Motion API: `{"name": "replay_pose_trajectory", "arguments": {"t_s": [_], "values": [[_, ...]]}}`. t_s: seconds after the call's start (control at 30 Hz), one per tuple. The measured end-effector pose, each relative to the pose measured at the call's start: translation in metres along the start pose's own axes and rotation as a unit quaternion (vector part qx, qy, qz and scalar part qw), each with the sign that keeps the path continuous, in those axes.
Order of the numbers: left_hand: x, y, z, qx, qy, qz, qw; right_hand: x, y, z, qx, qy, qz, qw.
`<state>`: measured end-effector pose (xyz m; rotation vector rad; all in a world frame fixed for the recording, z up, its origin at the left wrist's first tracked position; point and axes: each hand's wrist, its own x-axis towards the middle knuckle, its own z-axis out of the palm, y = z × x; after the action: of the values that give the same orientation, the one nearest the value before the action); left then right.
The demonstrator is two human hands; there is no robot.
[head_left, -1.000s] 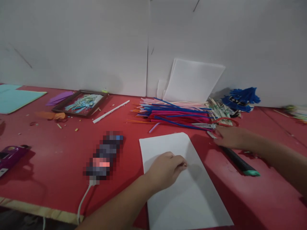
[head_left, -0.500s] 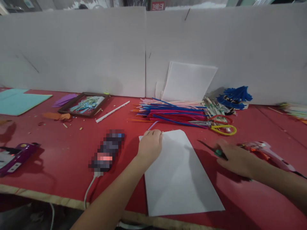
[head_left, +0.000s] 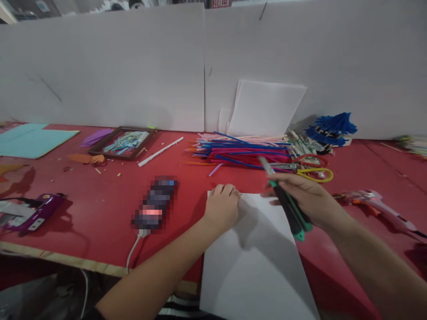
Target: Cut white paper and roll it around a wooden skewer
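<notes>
Paper [head_left: 256, 284], white and longer than it is wide, lies flat at the lower middle of the frame, its long axis running nearly straight from the middle down to the bottom border, which crops its near end. The left hand [head_left: 223, 206] rests palm down on its upper left part, fingers bent and close together by the top edge; whether anything is pinched beneath them I cannot tell. The right hand [head_left: 310, 200] is closed round a black-and-green cutter [head_left: 288, 206], somewhat blurred, whose blade [head_left: 266, 165] points to the upper left of the frame and whose butt tilts to the lower right. The cutter thus slants across the long axis of the sheet, and in the view it overlaps the upper right corner, hiding it. It appears lifted, though how far above the sheet cannot be judged. From the right hand, the sheet lies to the left and lower in the frame; the left hand is the nearer one, being upon it, while the blade tip shows just past the top edge. Above, on the red surface [head_left: 187, 186], scissors [head_left: 315, 174] with red and yellow handles lie against a bundle of coloured stems [head_left: 243, 151]; a pink glue gun [head_left: 380, 209] sits at right, well clear of the sheet.
</notes>
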<state>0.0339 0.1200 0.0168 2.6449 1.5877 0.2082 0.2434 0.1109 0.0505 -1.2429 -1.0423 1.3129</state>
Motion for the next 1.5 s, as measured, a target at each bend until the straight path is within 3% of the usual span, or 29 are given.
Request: {"name": "replay_pose_trajectory", "arguments": {"t_s": [0.13,0.33,0.6,0.93,1.07,1.2,1.5], "values": [[0.006,0.002,-0.008,0.023,-0.026,-0.011,0.999,0.012,0.011,0.002,0.085,0.085,-0.073,0.990],[0.016,-0.002,-0.008,0.034,-0.020,-0.044,0.998,0.008,0.003,0.007,0.100,0.067,-0.085,0.989],[0.019,-0.013,-0.003,0.004,-0.019,-0.022,1.000,0.023,0.033,0.008,0.102,0.067,0.040,0.992],[0.020,-0.016,-0.001,-0.074,-0.011,0.066,0.995,0.013,0.039,-0.001,0.145,0.056,0.032,0.987],[0.013,-0.018,-0.004,-0.094,-0.010,0.063,0.994,0.013,0.038,-0.004,0.183,0.037,0.013,0.982],[0.010,-0.018,-0.007,-0.113,-0.019,0.067,0.991,0.011,0.036,-0.004,0.202,0.018,0.046,0.978],[0.007,-0.010,-0.005,-0.125,-0.031,0.061,0.990,0.013,0.043,-0.008,0.176,0.042,0.053,0.982]]}}
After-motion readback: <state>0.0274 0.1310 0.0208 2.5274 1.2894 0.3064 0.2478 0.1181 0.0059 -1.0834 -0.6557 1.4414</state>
